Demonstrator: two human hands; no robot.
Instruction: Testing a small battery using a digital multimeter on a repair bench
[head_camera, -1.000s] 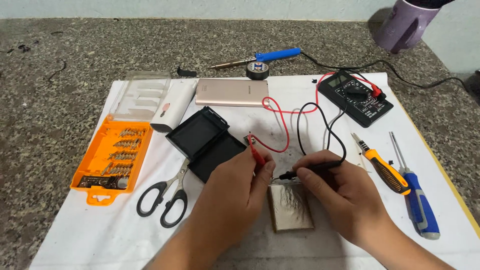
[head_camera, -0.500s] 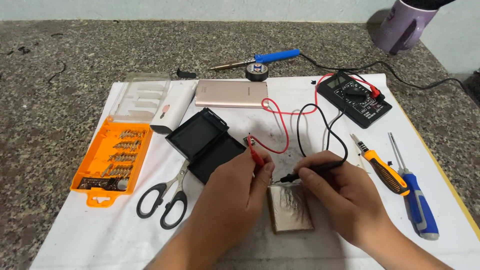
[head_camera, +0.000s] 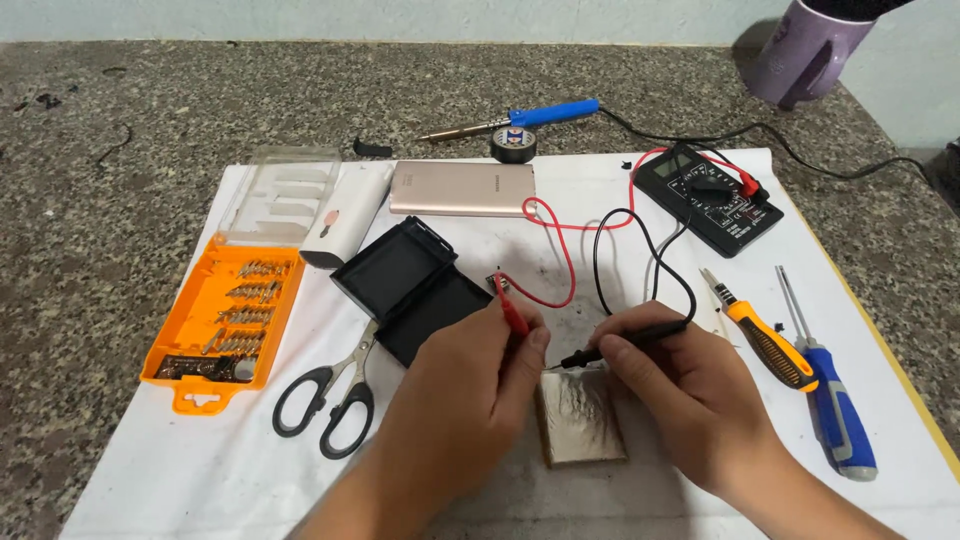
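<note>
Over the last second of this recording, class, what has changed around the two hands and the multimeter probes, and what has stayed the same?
Nothing has visibly changed. The left hand still holds the red probe and the right hand the black probe, both tips at the top edge of the small silvery flat pack. The multimeter, scissors and screwdrivers lie where they were.
</note>
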